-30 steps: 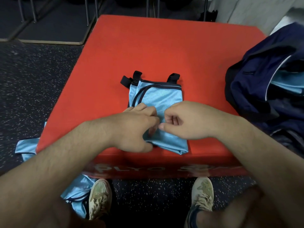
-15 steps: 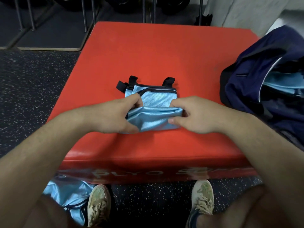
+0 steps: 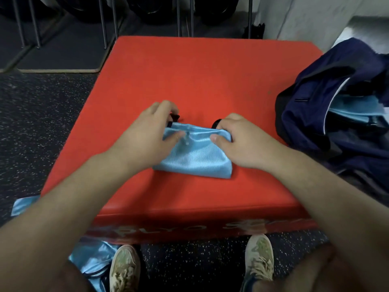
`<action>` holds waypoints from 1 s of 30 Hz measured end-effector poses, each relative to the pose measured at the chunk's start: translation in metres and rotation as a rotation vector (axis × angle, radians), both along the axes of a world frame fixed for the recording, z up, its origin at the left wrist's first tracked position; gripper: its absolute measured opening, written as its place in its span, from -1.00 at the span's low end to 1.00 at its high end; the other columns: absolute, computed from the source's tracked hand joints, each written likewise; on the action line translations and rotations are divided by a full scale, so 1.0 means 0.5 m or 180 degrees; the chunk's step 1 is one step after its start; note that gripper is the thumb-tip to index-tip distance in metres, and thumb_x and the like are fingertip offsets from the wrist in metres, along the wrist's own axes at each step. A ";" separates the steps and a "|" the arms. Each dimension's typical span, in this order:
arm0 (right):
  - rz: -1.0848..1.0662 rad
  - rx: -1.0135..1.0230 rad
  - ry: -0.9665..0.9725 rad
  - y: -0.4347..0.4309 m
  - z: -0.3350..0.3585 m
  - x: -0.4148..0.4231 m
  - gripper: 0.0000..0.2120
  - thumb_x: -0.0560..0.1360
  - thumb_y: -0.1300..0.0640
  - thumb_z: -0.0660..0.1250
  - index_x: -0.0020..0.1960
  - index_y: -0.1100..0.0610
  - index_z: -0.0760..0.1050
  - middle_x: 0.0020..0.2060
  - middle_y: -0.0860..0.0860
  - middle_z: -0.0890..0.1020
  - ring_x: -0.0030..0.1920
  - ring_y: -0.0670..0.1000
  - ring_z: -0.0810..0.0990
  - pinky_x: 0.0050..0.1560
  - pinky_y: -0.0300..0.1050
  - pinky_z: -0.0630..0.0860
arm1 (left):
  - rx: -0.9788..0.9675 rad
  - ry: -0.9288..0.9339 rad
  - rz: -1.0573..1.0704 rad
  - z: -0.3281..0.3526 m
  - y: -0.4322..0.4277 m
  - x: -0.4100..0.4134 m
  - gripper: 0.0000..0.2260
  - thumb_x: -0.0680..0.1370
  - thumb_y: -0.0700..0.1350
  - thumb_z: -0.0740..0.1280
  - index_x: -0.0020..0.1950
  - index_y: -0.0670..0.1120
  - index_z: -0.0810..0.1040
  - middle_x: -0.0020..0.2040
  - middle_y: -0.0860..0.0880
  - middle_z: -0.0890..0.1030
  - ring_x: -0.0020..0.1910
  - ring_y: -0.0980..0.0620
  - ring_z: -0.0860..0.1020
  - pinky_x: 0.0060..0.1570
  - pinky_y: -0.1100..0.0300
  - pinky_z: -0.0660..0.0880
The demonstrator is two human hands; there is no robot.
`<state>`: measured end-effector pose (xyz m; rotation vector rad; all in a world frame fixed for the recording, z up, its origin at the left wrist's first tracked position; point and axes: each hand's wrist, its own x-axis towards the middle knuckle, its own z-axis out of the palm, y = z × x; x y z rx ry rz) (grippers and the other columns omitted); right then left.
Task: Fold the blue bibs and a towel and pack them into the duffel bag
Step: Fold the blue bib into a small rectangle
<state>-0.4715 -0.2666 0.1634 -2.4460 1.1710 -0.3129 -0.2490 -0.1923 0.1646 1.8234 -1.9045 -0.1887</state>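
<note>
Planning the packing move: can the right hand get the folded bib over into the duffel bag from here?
Probably yes. The duffel bag sits open just beside the right hand, with only bare red box between them; the hand already grips the folded bib.

Folded bib [image 3: 195, 159] — on the worktop [image 3: 210, 76], centre, toward its near edge. Left hand [image 3: 147, 135] on the bib's left end, right hand [image 3: 240, 140] on its right end. Duffel bag [image 3: 336, 114] — right of the worktop, just beside its edge, with more bibs [image 3: 355, 110] inside. Loose bibs [image 3: 92, 260] on the floor, near left, beside the left shoe [image 3: 124, 268]; right shoe [image 3: 259, 258] before the worktop's front. Metal rack legs [image 3: 109, 22] behind the worktop.
</note>
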 end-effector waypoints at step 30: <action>0.0521 -0.0976 0.0772 0.059 -0.033 0.055 -0.26 0.60 -0.29 -0.10 0.62 0.15 0.10 0.60 0.02 0.15 0.60 0.03 0.06 0.60 0.04 -0.06 | 0.0756 -0.1134 -0.0933 -0.089 -0.019 -0.009 0.17 0.26 0.64 -0.03 0.63 -0.11 -0.13 0.63 -0.01 -0.06 0.60 0.06 -0.17 0.57 0.07 -0.18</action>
